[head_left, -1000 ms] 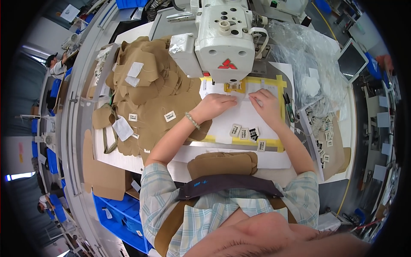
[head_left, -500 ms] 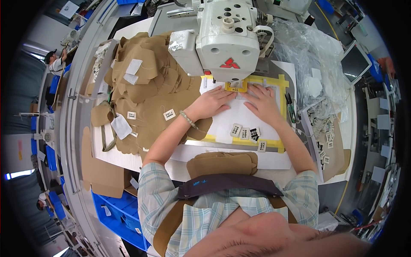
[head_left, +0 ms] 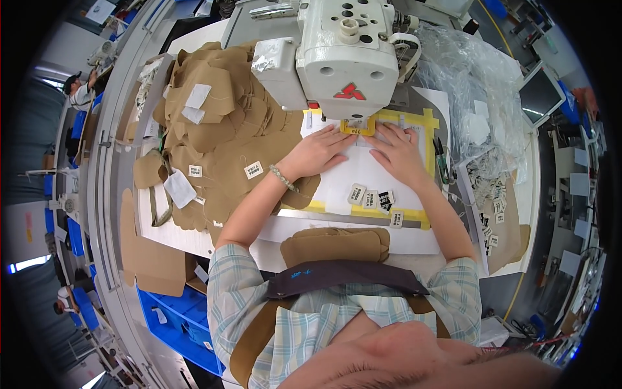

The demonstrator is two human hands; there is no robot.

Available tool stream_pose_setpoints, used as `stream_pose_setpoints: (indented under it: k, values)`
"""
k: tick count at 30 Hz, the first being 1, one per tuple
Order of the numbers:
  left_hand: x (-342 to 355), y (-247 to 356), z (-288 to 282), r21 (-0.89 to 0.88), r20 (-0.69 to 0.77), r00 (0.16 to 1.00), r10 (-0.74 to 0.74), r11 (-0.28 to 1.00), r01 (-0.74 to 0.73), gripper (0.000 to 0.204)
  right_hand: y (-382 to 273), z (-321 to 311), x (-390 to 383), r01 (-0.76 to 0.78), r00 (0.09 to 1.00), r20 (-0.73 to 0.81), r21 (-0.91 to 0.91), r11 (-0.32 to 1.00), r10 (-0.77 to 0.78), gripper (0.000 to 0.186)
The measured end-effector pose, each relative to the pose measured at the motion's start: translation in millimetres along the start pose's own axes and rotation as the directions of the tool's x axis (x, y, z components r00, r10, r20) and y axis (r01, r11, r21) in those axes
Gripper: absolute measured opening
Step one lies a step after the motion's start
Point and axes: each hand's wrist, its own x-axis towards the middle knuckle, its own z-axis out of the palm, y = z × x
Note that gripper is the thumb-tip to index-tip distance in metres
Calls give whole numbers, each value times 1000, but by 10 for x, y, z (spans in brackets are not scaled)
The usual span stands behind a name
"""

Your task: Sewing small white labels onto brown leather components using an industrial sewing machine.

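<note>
My left hand lies flat on a white sheet, fingers stretched toward a small yellow clamp frame under the head of a white sewing machine. My right hand rests on the other side of that frame, its fingers spread and also flat. The fingertips of both come close to the frame; whether they touch it I cannot tell. Yellow tape edges the sheet. Nearer me lie several small printed labels. Brown fabric pieces reach under my left wrist.
A high heap of brown fabric stands at the left, by a box of white pieces. On the right are thread snips, clear plastic wrap and a box of labels. A folded brown stack lies at the near edge.
Both hands stay flat beside the yellow frame, with at most a slight shift of the fingers. The whole view has moved a little.
</note>
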Motion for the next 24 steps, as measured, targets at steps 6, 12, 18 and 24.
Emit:
stream_pose_setpoints:
  k: [6, 12, 18, 24]
  values:
    - [6, 23, -17, 18, 14, 1000, -4, 1000, 4, 51, 13, 18, -13, -22, 1000, 12, -1, 1000, 22, 35]
    - [-2, 20, -10, 26, 12, 1000, -4, 1000, 4, 52, 9, 17, -8, -26, 999, 21, -8, 1000, 26, 35]
    - [0, 24, -10, 30, 26, 1000, -14, 999, 13, 51, 7, 18, -5, -34, 999, 32, -19, 999, 35, 35]
    - [0, 18, -7, 23, 19, 1000, -13, 1000, 13, 52, -13, -23, -7, -3, 999, 33, 19, 1000, 2, 36]
